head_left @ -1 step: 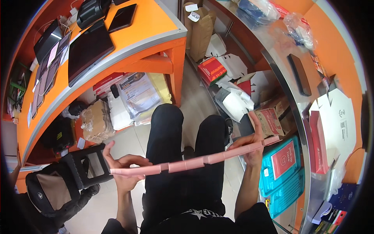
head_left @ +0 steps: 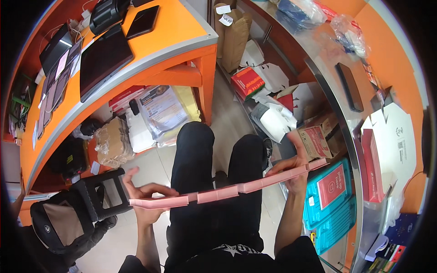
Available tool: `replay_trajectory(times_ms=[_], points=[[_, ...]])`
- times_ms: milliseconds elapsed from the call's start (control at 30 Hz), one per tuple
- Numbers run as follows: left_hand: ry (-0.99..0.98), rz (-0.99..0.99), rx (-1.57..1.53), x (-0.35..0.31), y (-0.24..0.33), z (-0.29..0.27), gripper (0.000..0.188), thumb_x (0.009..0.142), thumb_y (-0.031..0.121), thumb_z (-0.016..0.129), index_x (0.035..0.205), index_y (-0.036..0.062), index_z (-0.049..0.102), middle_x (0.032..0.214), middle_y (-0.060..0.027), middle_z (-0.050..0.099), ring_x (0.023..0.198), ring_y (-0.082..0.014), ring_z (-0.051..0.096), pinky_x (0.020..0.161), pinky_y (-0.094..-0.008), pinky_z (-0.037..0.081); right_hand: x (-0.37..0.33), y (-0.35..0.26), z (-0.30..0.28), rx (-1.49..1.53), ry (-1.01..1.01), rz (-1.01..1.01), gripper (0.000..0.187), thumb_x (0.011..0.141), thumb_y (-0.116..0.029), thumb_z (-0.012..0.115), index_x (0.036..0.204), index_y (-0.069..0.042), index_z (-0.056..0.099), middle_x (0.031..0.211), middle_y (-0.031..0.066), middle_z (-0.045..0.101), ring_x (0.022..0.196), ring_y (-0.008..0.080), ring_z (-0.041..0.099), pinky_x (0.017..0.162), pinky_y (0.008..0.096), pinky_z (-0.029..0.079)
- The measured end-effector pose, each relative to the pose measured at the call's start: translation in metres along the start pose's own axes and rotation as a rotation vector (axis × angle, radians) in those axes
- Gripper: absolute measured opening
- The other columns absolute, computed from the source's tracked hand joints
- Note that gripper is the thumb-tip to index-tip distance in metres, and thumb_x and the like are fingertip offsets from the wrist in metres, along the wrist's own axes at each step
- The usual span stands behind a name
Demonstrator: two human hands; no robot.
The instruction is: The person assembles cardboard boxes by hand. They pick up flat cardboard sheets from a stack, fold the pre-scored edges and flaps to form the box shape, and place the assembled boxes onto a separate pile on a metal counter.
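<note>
A pink cardboard piece (head_left: 217, 193), flat and seen almost edge-on, spans the space above my lap. Its edge is broken into several flaps and slopes up toward the right. My left hand (head_left: 148, 193) grips the left end, with one finger raised off it. At the other end my right hand (head_left: 295, 170) holds the piece, also with a finger lifted. The broad faces of the cardboard hardly show. Similar pink-edged cardboard, a stack of flat blanks (head_left: 374, 168) topped by a white one, lies on the right-hand counter.
An orange desk (head_left: 184, 27) at the left carries a tablet (head_left: 107, 61) and several phones. On the metal counter (head_left: 325, 57) lies a dark phone (head_left: 349, 86). Below it are a teal crate (head_left: 327, 204) and a red box (head_left: 248, 83). A black bag (head_left: 63, 223) stands by my left.
The raised fingers of both hands have dipped very slightly. The cardboard stays nearly in place.
</note>
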State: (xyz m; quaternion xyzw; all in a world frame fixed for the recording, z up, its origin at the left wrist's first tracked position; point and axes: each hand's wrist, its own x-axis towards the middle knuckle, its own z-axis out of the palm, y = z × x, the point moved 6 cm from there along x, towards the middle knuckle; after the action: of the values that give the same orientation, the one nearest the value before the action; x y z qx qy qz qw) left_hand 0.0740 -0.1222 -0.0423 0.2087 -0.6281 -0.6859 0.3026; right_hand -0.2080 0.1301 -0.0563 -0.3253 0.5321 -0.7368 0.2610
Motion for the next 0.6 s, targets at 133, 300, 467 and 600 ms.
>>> replay_trajectory(times_ms=[133, 300, 467, 600], points=[[-0.118, 0.158, 0.159, -0.014, -0.011, -0.015, 0.062, 0.072, 0.005, 0.086, 0.118, -0.0005, 0.046, 0.083, -0.0253, 0.069, 0.080, -0.0310, 0.073, 0.072, -0.0393, 0.062, 0.004, -0.003, 0.009, -0.049, -0.126, -0.091, 0.073, 0.086, -0.057, 0.066, 0.120, 0.007, 0.056, 0.082, 0.0258, 0.071, 0.075, 0.0359, 0.073, 0.067, 0.0402, 0.061], [-0.259, 0.248, 0.186, 0.004, 0.009, 0.008, 0.016, 0.070, 0.005, 0.079, 0.081, -0.0031, 0.071, 0.083, -0.0175, 0.073, 0.077, -0.0292, 0.074, 0.070, -0.0340, 0.061, 0.008, -0.011, 0.012, -0.005, -0.258, -0.227, 0.059, 0.090, -0.050, 0.062, 0.099, 0.008, 0.068, 0.085, 0.0274, 0.071, 0.078, 0.0371, 0.073, 0.071, 0.0424, 0.060], [-0.219, 0.309, 0.214, -0.003, 0.011, 0.004, 0.032, 0.072, 0.024, 0.085, 0.081, -0.0020, 0.070, 0.076, -0.0143, 0.071, 0.071, -0.0304, 0.073, 0.066, -0.0383, 0.062, 0.002, -0.011, 0.012, 0.098, -0.273, 0.007, 0.053, 0.079, -0.035, 0.080, 0.111, 0.005, 0.066, 0.098, 0.0258, 0.071, 0.089, 0.0350, 0.073, 0.081, 0.0410, 0.058], [-0.225, 0.374, 0.232, -0.007, 0.010, 0.004, 0.031, 0.072, 0.023, 0.085, 0.081, -0.0023, 0.070, 0.074, -0.0145, 0.071, 0.070, -0.0307, 0.073, 0.065, -0.0384, 0.061, -0.005, 0.001, 0.003, 0.155, -0.228, -0.002, 0.050, 0.079, -0.028, 0.080, 0.113, 0.005, 0.065, 0.098, 0.0253, 0.071, 0.091, 0.0348, 0.072, 0.083, 0.0410, 0.058]])
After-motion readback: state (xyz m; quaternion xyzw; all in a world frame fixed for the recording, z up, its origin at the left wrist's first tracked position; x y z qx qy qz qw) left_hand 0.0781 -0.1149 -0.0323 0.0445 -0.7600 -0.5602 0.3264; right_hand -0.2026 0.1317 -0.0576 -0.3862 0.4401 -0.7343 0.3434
